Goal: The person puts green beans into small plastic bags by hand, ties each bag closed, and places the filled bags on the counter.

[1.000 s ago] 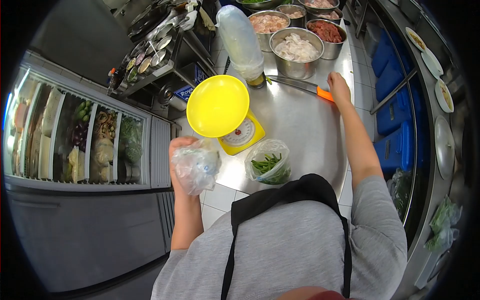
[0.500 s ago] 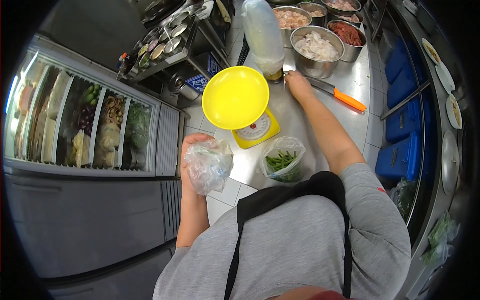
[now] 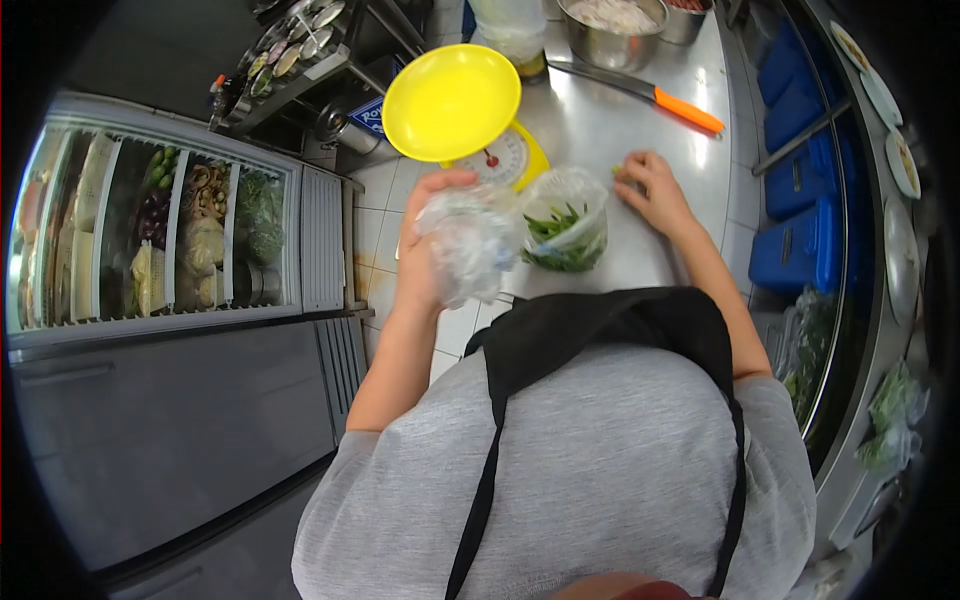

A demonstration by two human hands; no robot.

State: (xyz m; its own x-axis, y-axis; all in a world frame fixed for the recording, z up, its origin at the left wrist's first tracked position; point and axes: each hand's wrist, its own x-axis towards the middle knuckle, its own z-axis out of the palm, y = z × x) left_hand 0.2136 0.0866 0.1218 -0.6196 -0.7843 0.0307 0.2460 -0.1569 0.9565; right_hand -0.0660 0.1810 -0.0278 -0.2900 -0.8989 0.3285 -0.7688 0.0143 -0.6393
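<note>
My left hand [image 3: 422, 235] is closed around a crumpled clear plastic bag [image 3: 470, 255], slightly blurred, in front of the yellow kitchen scale [image 3: 535, 160]. The scale's round yellow pan [image 3: 450, 100] is tilted in view above its dial. Right of the held bag, an open clear bag of cut green beans [image 3: 565, 235] stands on the steel table [image 3: 640, 255]. My right hand [image 3: 655, 195] is just right of that bag, fingers bent together with a small green piece [image 3: 618, 172] at the tips. Beyond it lies a knife with an orange handle [image 3: 688, 112].
A steel pot of pale meat [image 3: 615, 35] stands at the back, beside a large plastic-wrapped roll [image 3: 508, 25]. To the left is a glass-fronted fridge [image 3: 170, 230] with vegetables. Blue bins [image 3: 800, 240] line the right side. Tiled floor shows between table and fridge.
My right hand has come back from beside the knife tip to the bag of green beans. My left hand has moved right with the crumpled plastic bag. The view has tilted down.
</note>
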